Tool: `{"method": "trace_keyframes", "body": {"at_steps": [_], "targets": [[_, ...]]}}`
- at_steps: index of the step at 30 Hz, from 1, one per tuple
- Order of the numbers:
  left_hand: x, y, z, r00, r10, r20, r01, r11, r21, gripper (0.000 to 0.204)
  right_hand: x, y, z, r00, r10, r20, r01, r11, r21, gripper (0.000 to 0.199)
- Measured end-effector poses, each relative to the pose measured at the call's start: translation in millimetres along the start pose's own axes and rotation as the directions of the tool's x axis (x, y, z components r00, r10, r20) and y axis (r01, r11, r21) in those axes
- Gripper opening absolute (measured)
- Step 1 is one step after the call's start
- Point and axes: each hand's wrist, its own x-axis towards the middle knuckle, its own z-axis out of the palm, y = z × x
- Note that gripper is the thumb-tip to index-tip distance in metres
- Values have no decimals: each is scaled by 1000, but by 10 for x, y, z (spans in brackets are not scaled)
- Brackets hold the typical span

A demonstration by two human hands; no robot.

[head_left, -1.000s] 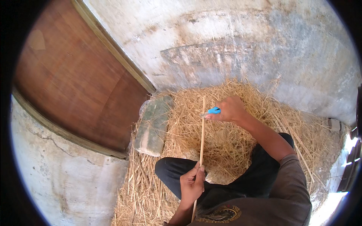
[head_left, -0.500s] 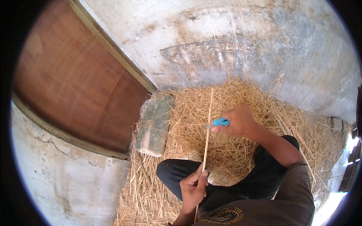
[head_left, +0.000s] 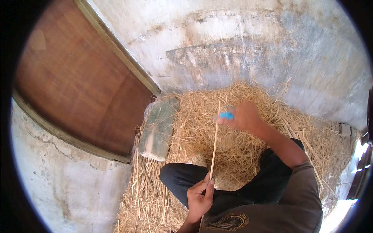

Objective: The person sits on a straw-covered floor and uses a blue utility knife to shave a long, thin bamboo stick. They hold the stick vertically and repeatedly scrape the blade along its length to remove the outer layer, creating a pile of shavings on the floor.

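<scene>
My left hand [head_left: 201, 197] is closed round the lower part of a long, thin, pale wooden stick [head_left: 214, 147]. The stick rises upright in front of me, its lower end passing down past my wrist. In my closed right hand [head_left: 244, 116] is a small blue-handled knife [head_left: 227, 115], blurred by motion. Its greyish blade meets the stick close to the far tip. The blade's exact shape cannot be made out.
Straw-like shavings [head_left: 241, 151] cover the floor around my crossed legs [head_left: 182, 176]. A greenish stone block [head_left: 157, 128] lies left of them, beside a brown door panel [head_left: 85, 85]. A stained wall [head_left: 248, 50] stands ahead. Long strips [head_left: 307, 147] lie at the right.
My right hand and the knife have moved up along the stick, toward its far tip. The stick's tip sits slightly lower; my left hand keeps its grip.
</scene>
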Motion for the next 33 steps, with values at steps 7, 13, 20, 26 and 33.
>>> {"method": "trace_keyframes", "body": {"at_steps": [7,13,20,26,33], "targets": [[-66,-52,66,994,87,67,-87,996,-3,29,33,380,103,980,198,-17,-196,978,68,71],[-179,73,53,966,-211,151,246,928,-278,26,-117,424,87,944,330,21,-322,905,278,64],[-67,37,10,940,-238,244,339,733,-590,30,-404,-55,-87,999,-22,-46,31,977,211,62],[-81,84,27,938,-252,237,345,738,-580,31,-308,-87,-61,1000,-20,-14,21,999,49,66],[17,36,-7,952,-211,220,302,751,-588,30,-262,-223,-13,993,-107,43,102,989,104,72]]}}
